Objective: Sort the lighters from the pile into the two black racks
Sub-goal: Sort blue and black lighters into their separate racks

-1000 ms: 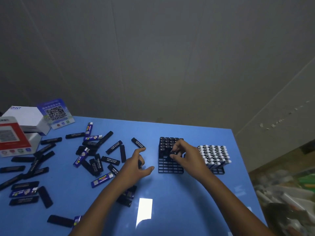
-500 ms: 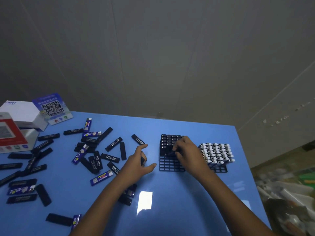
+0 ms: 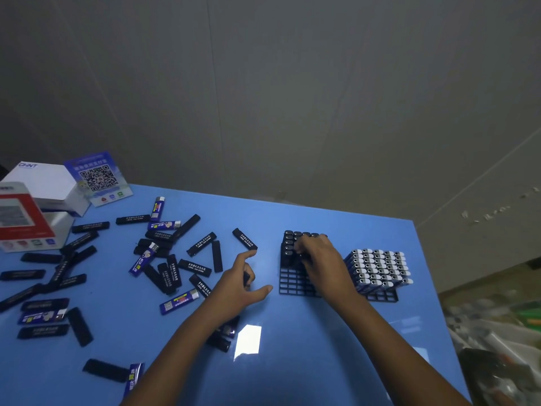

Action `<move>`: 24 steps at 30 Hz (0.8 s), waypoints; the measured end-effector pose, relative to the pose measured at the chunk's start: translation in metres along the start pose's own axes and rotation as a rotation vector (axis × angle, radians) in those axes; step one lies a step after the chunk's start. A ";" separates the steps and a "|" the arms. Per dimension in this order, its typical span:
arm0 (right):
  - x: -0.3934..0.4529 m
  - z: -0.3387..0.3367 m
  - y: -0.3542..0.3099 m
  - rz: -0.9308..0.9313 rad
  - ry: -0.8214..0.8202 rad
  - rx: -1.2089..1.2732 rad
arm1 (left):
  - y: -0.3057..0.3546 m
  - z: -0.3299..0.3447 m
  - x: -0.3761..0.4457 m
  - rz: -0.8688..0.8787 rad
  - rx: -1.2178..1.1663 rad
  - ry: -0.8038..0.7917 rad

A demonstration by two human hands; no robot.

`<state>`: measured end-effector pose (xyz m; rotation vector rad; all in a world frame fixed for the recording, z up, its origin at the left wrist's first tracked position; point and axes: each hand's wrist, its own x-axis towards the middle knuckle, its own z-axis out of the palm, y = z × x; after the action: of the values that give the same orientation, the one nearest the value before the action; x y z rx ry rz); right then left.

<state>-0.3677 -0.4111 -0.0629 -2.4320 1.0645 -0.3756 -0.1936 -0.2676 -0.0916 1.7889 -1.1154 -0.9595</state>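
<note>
Two hands work at the racks on a blue desk (image 3: 292,361).

The left hand (image 3: 237,288) hovers beside the near rack, forefinger and thumb spread, other fingers curled around a black lighter (image 3: 246,278). The right hand (image 3: 319,259) lies over the partly filled left rack (image 3: 292,284), fingers bent down on the black lighters standing there; what it holds, I cannot tell. The right rack (image 3: 383,295) carries rows of blue lighters. Farther left lies the loose pile (image 3: 169,259), with boxes (image 3: 41,189) behind.
</note>
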 end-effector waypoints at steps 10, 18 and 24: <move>0.002 0.004 -0.005 -0.081 -0.014 -0.106 | 0.003 -0.002 -0.001 0.003 -0.044 -0.008; -0.006 -0.016 -0.040 0.145 -0.166 0.526 | 0.022 0.004 -0.005 0.003 -0.056 -0.106; -0.023 -0.020 -0.056 0.133 -0.218 0.608 | 0.040 0.015 -0.013 -0.018 -0.111 -0.234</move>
<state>-0.3564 -0.3660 -0.0188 -1.8067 0.8546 -0.3222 -0.2241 -0.2711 -0.0591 1.6303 -1.1655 -1.2418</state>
